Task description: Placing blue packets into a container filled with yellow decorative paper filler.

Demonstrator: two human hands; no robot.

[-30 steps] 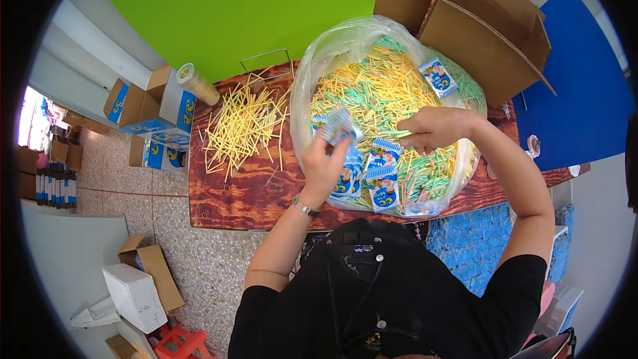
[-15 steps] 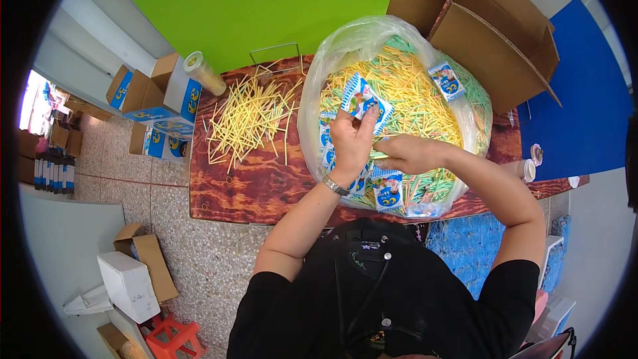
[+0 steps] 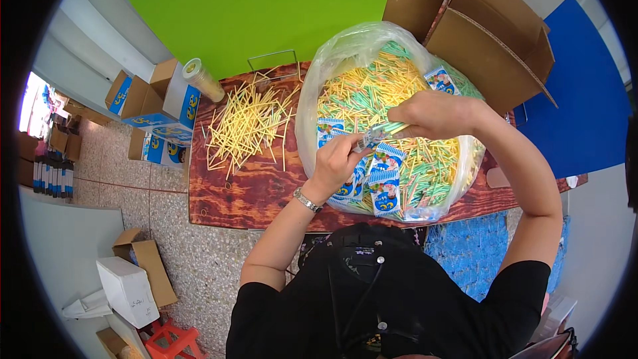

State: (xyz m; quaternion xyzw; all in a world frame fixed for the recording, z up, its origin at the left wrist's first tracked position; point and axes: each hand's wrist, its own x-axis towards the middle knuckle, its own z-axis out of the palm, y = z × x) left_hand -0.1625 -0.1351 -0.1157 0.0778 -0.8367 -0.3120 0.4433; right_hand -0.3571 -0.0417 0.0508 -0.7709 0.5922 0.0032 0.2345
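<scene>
My left hand point(image 3: 334, 161), with a metal watch on its wrist, grips a small blue-and-white packet point(image 3: 372, 137) above a big clear plastic bag point(image 3: 311, 103). Pinched in my right hand point(image 3: 435, 114) are a few thin pale green and yellow sticks point(image 3: 396, 127), their ends at the packet's edge; whether they reach inside I cannot tell. Loose yellow, green and pink sticks point(image 3: 379, 73) fill the bag. Several more packets lie on them, one packet point(image 3: 385, 197) near the front and another packet point(image 3: 440, 80) at the back right.
On the reddish wooden table point(image 3: 232, 203), a pile of longer yellow sticks point(image 3: 252, 126) lies left of the bag. Behind it stand a clear lidded tub point(image 3: 203, 81) and a wire frame point(image 3: 274, 54). Cardboard boxes point(image 3: 488, 46) stand back right; a blue-and-white carton point(image 3: 159, 110) is at left.
My left hand has come down and left, tilting the packet over. The right hand has lifted up and right, bringing sticks to the packet's end.
</scene>
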